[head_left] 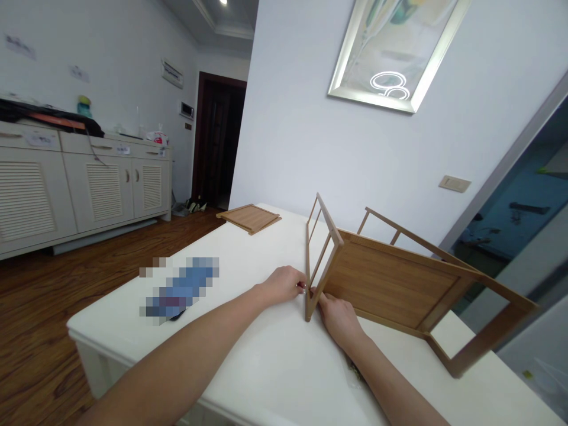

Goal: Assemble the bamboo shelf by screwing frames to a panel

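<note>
A partly assembled wooden shelf (pixel 390 278) lies on its side on the white table (pixel 266 378), with slatted end frames at its left and right. My left hand (pixel 284 285) is closed at the outer side of the left end frame (pixel 326 266), close to its lower corner. A tiny shiny bit shows at its fingertips, too small to name. On the inner side of that same corner, my right hand (pixel 339 316) has its fingers closed against the wood. Its fingertips are partly hidden behind the frame. Beneath my right forearm, a clear bag of small hardware (pixel 354 370) is partly covered.
A flat wooden panel (pixel 251 218) rests at the table's far left corner. Nearer lies a pixelated blue item (pixel 184 290). The wall (pixel 284 136) rises behind the table, and a white cabinet (pixel 97 183) stands across the wooden floor at left.
</note>
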`<state>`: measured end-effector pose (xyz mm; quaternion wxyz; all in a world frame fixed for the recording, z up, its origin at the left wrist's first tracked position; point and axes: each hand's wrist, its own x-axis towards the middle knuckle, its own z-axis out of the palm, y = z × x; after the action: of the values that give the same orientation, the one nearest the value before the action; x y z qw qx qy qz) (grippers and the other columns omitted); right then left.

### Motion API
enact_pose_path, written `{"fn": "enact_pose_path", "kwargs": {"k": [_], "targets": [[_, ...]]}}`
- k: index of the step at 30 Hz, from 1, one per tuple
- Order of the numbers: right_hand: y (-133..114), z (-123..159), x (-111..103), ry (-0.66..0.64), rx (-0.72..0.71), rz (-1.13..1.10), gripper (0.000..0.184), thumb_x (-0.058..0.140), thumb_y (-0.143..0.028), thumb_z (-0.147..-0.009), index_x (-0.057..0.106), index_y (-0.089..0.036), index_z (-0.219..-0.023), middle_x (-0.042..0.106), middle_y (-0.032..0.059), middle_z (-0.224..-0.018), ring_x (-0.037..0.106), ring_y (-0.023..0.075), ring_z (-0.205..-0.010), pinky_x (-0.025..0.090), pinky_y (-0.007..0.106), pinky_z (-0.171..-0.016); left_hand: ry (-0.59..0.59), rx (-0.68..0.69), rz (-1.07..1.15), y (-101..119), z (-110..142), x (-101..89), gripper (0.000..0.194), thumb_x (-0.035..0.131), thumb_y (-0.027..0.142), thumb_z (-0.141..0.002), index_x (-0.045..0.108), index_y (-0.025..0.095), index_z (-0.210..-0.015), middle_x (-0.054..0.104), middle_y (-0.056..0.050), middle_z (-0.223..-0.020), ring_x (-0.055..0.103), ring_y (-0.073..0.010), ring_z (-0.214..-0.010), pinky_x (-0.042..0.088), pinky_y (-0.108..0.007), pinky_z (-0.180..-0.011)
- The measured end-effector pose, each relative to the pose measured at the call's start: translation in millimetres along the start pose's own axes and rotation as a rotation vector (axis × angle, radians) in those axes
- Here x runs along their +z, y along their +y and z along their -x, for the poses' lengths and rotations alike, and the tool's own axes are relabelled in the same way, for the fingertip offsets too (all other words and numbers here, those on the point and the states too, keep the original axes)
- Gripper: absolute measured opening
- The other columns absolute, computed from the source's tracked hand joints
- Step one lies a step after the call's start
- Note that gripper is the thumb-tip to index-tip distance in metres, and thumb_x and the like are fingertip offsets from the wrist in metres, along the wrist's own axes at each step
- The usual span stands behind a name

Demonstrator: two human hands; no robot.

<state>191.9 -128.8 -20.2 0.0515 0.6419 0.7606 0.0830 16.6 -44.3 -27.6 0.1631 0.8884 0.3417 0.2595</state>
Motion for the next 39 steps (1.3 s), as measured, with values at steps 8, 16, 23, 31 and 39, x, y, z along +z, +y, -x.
{"fn": "enact_pose_path", "kwargs": {"k": [8, 16, 23, 31, 39], "targets": [[2, -1, 4, 0.024, -0.012, 0.010, 0.042, 0.027, -0.016, -0.092, 0.045, -0.025, -0.129, 0.068, 0.0084, -0.106, 0.066, 0.0214, -0.089, 0.040, 0.029, -0.069, -0.016, 0.004, -0.043, 3, 2, -4.0, 0.018, 0.055, 0.022, -0.077, 0.072, 0.023, -0.082, 0.073, -0.002, -0.082, 0.063, -0.0169, -0.076, 0.043, -0.024, -0.069], [1, 0, 0, 0.010, -0.014, 0.014, 0.041, 0.027, -0.015, -0.092, 0.044, -0.025, -0.129, 0.068, 0.0089, -0.106, 0.066, 0.0212, -0.089, 0.040, 0.028, -0.068, -0.039, 0.013, -0.051, 2, 5, -2.6, 0.022, 0.052, 0.028, -0.082, 0.073, 0.025, -0.086, 0.073, -0.003, -0.084, 0.064, -0.0184, -0.076, 0.044, -0.026, -0.070], [0, 1, -1, 0.012, -0.013, 0.008, 0.040, 0.027, -0.016, -0.092, 0.044, -0.024, -0.127, 0.068, 0.0088, -0.106, 0.066, 0.0216, -0.089, 0.040, 0.028, -0.068, -0.039, -0.029, -0.052, 4, 5, -3.1, 0.021, 0.052, 0.029, -0.083, 0.072, 0.022, -0.082, 0.073, -0.005, -0.081, 0.064, -0.0187, -0.075, 0.044, -0.026, -0.069], [-2, 2, -4, -0.008, -0.005, 0.003, 0.043, 0.025, -0.016, -0.093, 0.042, -0.024, -0.131, 0.068, 0.0096, -0.106, 0.066, 0.0222, -0.090, 0.041, 0.029, -0.069, -0.028, -0.067, 0.003, 5, 5, -4.1, 0.021, 0.053, 0.031, -0.082, 0.069, 0.019, -0.078, 0.071, -0.008, -0.080, 0.064, -0.0233, -0.081, 0.045, -0.033, -0.078], [-1, 1, -4, -0.015, 0.000, 0.002, 0.042, 0.026, -0.015, -0.093, 0.043, -0.025, -0.129, 0.068, 0.0094, -0.106, 0.066, 0.0202, -0.090, 0.040, 0.027, -0.069, -0.021, -0.247, 0.270, -8, -4, 7.1, 0.023, 0.051, 0.028, -0.083, 0.067, 0.013, -0.080, 0.071, -0.007, -0.077, 0.063, -0.0133, -0.060, 0.048, -0.024, -0.059]]}}
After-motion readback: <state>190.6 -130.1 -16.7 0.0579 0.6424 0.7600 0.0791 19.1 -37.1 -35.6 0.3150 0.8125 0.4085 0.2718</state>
